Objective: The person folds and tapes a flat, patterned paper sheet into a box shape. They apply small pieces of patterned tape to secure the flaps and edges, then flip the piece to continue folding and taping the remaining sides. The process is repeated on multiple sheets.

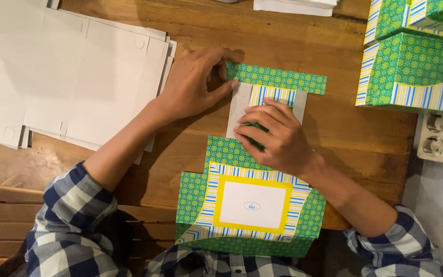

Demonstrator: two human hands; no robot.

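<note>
wooden, brown and plank-built, the desk (pixel 180 154), carrying everything here. spread over its far left corner, a stack of flat white unfolded cardboard box blanks (pixel 73 77), printed side down, lying loose and untouched. stacked at the far right corner, finished green-patterned boxes with blue-and-yellow striped trim (pixel 411 72), closed, so contents cannot be told. just below them at the right edge, a white double wall socket (pixel 439 136). near the middle, reaching from the near edge toward the centre, a flat green-patterned cardboard box blank with striped borders and a white label panel framed in yellow (pixel 252 205), printed side up, its upper flap turned over to show white. pressing on that flap, the right hand (pixel 275 136), fingers curled and bearing down on a green fold, apparently to keep the crease flat. at the flap's far left end, the left hand (pixel 193 84), thumb and forefinger pinching the edge of the green strip, seemingly steadying it for folding. checked blue-and-white sleeves (pixel 73 220) along the near edge.
</note>
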